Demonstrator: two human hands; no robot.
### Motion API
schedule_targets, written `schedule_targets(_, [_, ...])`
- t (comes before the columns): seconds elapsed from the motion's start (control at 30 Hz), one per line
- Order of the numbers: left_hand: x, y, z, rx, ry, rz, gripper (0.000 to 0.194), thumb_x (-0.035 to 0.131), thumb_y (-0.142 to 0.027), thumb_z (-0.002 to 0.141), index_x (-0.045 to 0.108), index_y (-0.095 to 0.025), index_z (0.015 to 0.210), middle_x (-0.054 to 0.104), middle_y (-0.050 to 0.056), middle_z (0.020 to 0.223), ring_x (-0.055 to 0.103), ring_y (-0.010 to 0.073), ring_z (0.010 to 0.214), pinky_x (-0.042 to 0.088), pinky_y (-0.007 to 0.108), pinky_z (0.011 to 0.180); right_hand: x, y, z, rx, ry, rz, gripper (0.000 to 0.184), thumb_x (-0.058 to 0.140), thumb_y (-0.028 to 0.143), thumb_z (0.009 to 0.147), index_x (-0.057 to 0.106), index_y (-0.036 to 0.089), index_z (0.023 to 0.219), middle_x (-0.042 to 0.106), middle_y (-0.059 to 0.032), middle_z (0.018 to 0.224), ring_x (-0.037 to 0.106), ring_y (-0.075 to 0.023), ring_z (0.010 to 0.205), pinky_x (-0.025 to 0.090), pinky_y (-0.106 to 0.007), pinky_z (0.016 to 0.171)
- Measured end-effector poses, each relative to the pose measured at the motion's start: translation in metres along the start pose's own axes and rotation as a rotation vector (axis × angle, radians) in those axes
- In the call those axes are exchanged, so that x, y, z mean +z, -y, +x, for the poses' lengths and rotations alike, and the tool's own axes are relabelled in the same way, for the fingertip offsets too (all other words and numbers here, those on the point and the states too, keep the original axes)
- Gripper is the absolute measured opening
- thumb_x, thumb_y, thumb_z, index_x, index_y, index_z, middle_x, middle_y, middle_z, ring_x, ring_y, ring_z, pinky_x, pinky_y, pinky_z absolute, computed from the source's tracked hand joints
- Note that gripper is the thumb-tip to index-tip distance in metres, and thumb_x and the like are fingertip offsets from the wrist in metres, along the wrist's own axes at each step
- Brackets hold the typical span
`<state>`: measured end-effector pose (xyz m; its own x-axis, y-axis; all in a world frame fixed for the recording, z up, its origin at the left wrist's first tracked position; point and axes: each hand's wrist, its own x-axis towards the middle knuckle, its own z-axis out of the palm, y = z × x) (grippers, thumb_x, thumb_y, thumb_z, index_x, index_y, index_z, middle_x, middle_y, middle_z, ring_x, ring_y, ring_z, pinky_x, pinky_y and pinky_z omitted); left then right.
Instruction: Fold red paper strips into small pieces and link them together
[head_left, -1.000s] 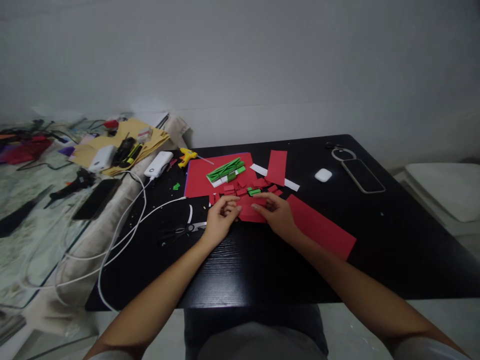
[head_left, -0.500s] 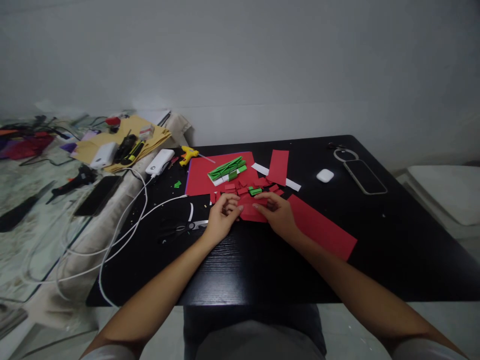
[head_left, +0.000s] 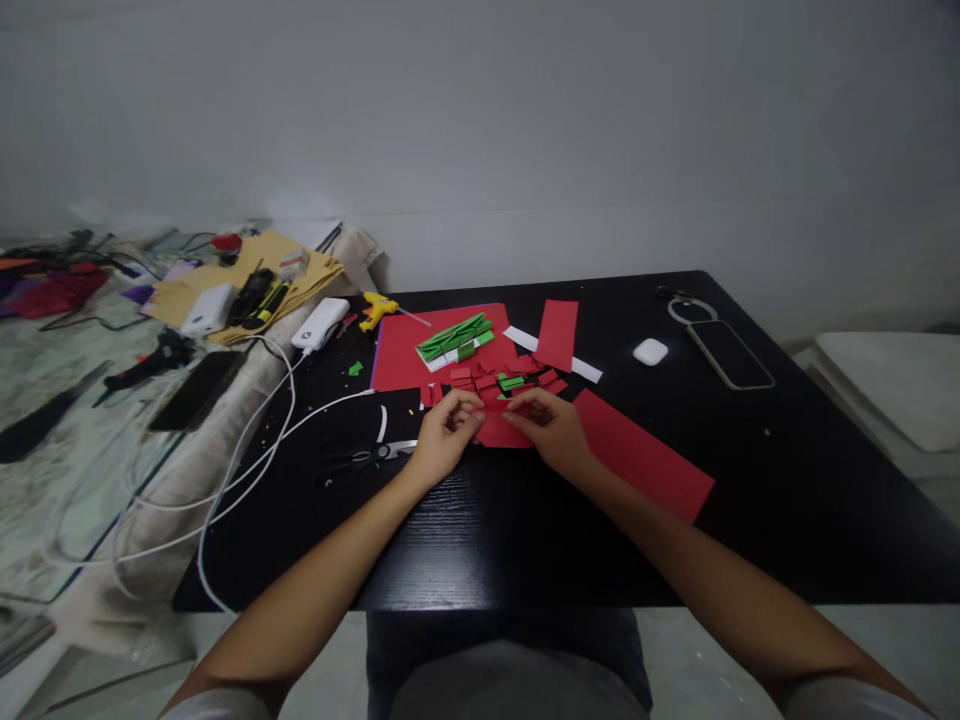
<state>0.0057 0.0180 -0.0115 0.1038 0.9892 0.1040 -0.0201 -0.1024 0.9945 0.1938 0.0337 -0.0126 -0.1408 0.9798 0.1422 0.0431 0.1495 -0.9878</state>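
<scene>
My left hand and my right hand meet over the black table, both pinching a small piece of red paper between their fingertips. Just beyond my fingers lie several small folded red pieces and a green one. A large red sheet lies under my right wrist. Farther back a second red sheet carries folded green strips.
Scissors lie left of my left hand. A red strip crosses a white strip. A yellow glue gun, power bank with white cables, earbud case and phone also sit on the table.
My fingers have drawn closer together on the small red paper, the right hand sliding slightly left and nearer. Everything else on the table is unmoved.
</scene>
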Motion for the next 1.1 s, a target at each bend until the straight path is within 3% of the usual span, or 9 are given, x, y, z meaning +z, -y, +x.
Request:
schedule_targets(0.37, [-0.004,-0.013,-0.001,0.034,-0.022,0.029,0.017,0.067,-0.035,0.085,0.070,-0.018,0.088,0.060,-0.001,0.068,0.055,0.0121,0.057,0.045,0.024,0.056,-0.004,0.009,0.003,0.133,0.050,0.088,0.014,0.067,0.028,0.076,0.077,0.025,0.085,0.077,-0.0021,0.093,0.069,-0.0218,0.093,0.051,-0.037,0.090])
schedule_targets(0.57, [-0.001,-0.011,-0.003,0.047,-0.069,0.070,0.021,0.072,-0.037,0.083,0.066,-0.017,0.083,0.054,-0.003,0.062,0.046,0.0087,0.052,0.033,0.021,0.050,-0.006,0.015,0.001,0.159,0.069,0.041,0.022,0.057,0.022,0.074,0.078,0.024,0.082,0.077,-0.0015,0.092,0.067,-0.0238,0.094,0.051,-0.038,0.088])
schedule_targets(0.73, [0.002,-0.002,-0.003,0.028,-0.066,0.007,0.026,0.074,-0.035,0.081,0.059,-0.018,0.095,0.055,-0.004,0.068,0.051,0.0089,0.056,0.040,0.020,0.051,-0.003,0.015,0.000,0.108,0.036,0.083,0.014,0.070,0.032,0.076,0.071,0.023,0.087,0.073,-0.0031,0.095,0.067,-0.0226,0.093,0.052,-0.036,0.086])
schedule_targets(0.97, [0.003,0.001,-0.002,0.048,-0.093,-0.025,0.032,0.078,-0.031,0.078,0.056,-0.018,0.097,0.057,-0.002,0.076,0.054,0.0082,0.064,0.045,0.018,0.056,0.001,0.008,-0.001,0.146,0.045,0.202,0.051,0.084,0.034,0.067,0.059,0.025,0.111,0.073,-0.0032,0.094,0.071,-0.0211,0.084,0.056,-0.033,0.073])
schedule_targets(1.1, [0.003,-0.002,-0.003,0.043,-0.084,-0.037,0.032,0.077,-0.033,0.079,0.058,-0.018,0.098,0.058,-0.002,0.075,0.054,0.0082,0.063,0.046,0.018,0.056,0.000,0.007,0.001,0.146,0.037,0.144,0.040,0.083,0.037,0.069,0.067,0.022,0.102,0.074,-0.0028,0.086,0.070,-0.0204,0.077,0.056,-0.033,0.070])
